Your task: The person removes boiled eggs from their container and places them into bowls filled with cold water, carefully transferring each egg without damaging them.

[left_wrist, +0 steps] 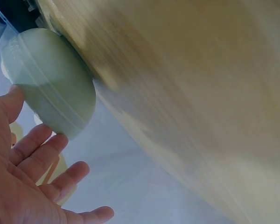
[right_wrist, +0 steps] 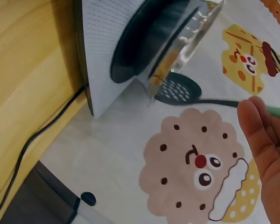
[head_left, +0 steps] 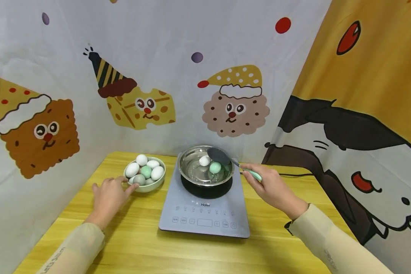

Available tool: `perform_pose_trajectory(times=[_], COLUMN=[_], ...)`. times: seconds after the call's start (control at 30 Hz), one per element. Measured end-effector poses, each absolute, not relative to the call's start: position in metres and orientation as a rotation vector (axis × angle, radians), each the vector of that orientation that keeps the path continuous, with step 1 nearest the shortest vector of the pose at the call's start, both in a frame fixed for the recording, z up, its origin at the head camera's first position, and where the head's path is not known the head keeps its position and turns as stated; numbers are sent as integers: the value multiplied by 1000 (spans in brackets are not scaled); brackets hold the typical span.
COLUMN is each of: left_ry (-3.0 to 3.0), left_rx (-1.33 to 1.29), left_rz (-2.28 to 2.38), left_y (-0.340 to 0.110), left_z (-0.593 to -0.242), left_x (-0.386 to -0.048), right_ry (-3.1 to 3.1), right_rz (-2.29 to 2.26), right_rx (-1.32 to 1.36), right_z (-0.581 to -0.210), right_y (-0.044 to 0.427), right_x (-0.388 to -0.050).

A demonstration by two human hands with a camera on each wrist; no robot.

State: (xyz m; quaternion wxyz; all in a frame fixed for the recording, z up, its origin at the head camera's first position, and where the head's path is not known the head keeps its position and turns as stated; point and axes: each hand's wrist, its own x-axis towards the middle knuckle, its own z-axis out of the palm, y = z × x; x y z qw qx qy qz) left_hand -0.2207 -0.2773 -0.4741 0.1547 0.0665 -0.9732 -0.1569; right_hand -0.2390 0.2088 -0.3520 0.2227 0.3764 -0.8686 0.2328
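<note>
My left hand (head_left: 109, 198) rests at the near left side of a pale green bowl (left_wrist: 53, 79), touching it with thumb and fingertips while the other fingers spread apart. Several eggs fill the bowl, white ones and greenish ones such as the green egg (head_left: 145, 171). In my right hand (head_left: 270, 188) is the mint-green handle of a slotted spoon (right_wrist: 179, 88). Its dark, perforated head is over the right part of a shiny metal pan (head_left: 184, 176). Inside the pan are a white egg (head_left: 204, 161) and a pale green egg (head_left: 215, 167), in what looks like clear water.
The pan stands on the black ring of a grey induction cooker (head_left: 205, 213), its control panel facing me. A black cord (head_left: 296, 174) runs right across the wooden table (head_left: 130, 243). Behind the table hangs a cartoon-printed cloth (head_left: 188, 114).
</note>
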Motion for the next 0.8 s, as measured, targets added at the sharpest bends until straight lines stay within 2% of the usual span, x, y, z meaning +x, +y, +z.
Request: perform_pose_trajectory(times=[0.53,0.8], left_ry=[-2793,-2816], left_rx=[210,210], left_rz=[-447,-457], left_y=[-275,-275], left_z=[-472,-471], left_x=[-218,-217], right_ry=[-2412,-2408], right_rz=[929,1212], right_rx=[1144,1033], right_z=[-345,-350], right_y=[212,217], right_x=[-213,-217])
